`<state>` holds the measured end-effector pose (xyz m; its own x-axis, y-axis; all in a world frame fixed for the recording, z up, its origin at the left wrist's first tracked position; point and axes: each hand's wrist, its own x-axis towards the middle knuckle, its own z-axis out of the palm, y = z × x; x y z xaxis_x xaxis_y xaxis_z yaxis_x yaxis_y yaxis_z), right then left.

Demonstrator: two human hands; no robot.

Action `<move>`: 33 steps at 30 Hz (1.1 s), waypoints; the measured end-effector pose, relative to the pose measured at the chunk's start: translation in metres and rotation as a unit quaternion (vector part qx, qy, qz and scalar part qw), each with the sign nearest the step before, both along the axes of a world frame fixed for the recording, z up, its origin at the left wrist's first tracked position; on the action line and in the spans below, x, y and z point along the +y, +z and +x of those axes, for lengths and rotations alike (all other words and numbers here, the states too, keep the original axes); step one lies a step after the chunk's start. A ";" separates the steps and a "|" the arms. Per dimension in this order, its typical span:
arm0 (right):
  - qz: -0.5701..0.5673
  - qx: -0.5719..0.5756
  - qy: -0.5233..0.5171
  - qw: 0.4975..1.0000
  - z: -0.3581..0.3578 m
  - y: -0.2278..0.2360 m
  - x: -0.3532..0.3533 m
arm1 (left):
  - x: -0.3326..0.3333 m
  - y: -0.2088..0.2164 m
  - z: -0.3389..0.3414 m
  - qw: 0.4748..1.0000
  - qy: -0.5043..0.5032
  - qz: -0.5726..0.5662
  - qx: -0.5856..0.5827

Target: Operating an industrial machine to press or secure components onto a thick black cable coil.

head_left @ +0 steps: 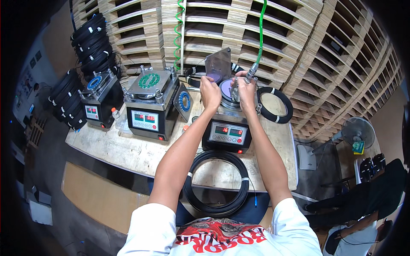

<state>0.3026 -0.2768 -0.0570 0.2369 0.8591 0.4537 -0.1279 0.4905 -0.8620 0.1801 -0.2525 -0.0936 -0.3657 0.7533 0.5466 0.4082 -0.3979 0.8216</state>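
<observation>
we work with both hands over the far end of the right machine (226,133), which stands on the pale wooden worktop (141,158). our left hand (210,92) has its fingers folded, its grip pinching the near left edge of a square metal plate (218,62); the fingertips are partly hidden. the plate is tilted up steeply, just beyond the round purple disc (226,88) that lies on top of the machine. our right hand (245,94) has its grip wrapped around a metal air gun (250,76), close over the right side of the disc, and a green hose (261,36) runs from the gun up and away. on the front of the right machine a panel glows with red digits. to its left stands the middle machine (148,117), with a ring of green pieces on its top plate, and farther left a third machine (97,104) with a blue ring. a square plate with blue pieces (184,101) leans at the middle machine's right side. a coil of black cable (194,200) hangs over the near edge of the worktop, and another coil (287,106) lies to the right of our machine. stacks of black coils (92,47) rise at the far left, wooden pallets (294,55) fill the far side, and a fan (358,132) stands at the right.
</observation>
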 end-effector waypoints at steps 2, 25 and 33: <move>0.008 0.000 -0.041 0.999 0.004 -0.003 0.003 | -0.003 0.001 0.000 1.000 -0.002 -0.002 -0.001; 0.023 0.044 0.053 0.997 -0.037 0.016 -0.001 | -0.009 0.004 -0.004 0.999 -0.010 -0.019 -0.031; 0.167 0.119 -0.022 0.978 -0.026 0.058 0.018 | -0.002 -0.002 -0.008 0.999 -0.040 0.032 -0.004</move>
